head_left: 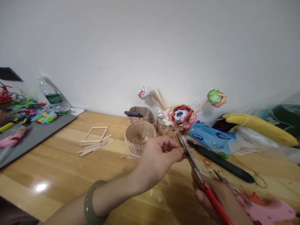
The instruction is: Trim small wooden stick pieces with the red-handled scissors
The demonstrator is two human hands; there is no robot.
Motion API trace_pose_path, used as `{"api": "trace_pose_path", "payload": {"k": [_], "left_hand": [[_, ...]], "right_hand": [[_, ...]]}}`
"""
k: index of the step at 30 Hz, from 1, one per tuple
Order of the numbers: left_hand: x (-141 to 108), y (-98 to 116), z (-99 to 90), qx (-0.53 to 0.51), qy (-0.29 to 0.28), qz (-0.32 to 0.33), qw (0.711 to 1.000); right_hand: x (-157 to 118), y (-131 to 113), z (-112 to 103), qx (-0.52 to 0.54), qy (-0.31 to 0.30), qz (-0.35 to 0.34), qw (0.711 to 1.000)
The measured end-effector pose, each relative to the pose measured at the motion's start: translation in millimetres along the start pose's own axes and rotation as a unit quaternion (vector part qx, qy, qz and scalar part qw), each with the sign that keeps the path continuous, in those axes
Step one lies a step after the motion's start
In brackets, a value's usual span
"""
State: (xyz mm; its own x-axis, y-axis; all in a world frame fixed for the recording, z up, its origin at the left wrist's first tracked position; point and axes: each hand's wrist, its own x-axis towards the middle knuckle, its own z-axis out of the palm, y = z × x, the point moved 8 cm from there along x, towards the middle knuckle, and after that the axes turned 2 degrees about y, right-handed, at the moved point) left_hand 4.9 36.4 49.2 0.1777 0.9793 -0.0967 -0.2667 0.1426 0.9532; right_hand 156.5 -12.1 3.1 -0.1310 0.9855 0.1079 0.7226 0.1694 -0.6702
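Observation:
My left hand [161, 159], with a ring and a green bangle on its arm, is pinched at the middle of the view; the small thing between its fingertips is too hidden to name. In my right hand [211, 193] are red-handled scissors [194, 164], their blades slightly apart and pointing up beside my left fingertips. Just behind my left hand stands a round basket [139, 137] of wooden sticks. Small pale scraps [159, 199] lie on the table below my hands.
Wooden sticks [93, 147] lie left of the basket. Paper flowers [182, 115] stand behind. A blue packet [208, 137], dark green tube [225, 165], banana [260, 125] and pink glue gun [269, 212] are right. Pipe cleaners [49, 112] and a bottle [50, 92] are left.

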Motion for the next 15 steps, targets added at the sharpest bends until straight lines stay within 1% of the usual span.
{"api": "trace_pose_path", "payload": {"k": [2, 5, 9, 11, 13, 15], "left_hand": [[-1, 0, 0.2, 0.001, -0.001, 0.002, 1.000], [-2, 1, -0.3, 0.009, 0.000, 0.008, 1.000], [-2, 1, -1.6, 0.044, 0.003, 0.021, 0.999], [-2, 2, -1.8, 0.057, 0.003, 0.023, 0.998], [-2, 2, -2.2, 0.066, 0.004, 0.024, 0.998], [-1, 2, -2.8, 0.071, 0.005, 0.026, 0.997]], "right_hand": [[1, -5, -1, -0.030, -0.003, -0.015, 0.999], [2, -8, -2, -0.046, -0.008, -0.022, 0.999], [3, -1, 4, -0.097, -0.040, -0.036, 0.994], [3, 3, 6, -0.133, -0.044, -0.044, 0.989], [3, 6, 8, -0.151, -0.042, -0.029, 0.987], [2, 7, 8, -0.159, -0.032, 0.006, 0.987]]}}
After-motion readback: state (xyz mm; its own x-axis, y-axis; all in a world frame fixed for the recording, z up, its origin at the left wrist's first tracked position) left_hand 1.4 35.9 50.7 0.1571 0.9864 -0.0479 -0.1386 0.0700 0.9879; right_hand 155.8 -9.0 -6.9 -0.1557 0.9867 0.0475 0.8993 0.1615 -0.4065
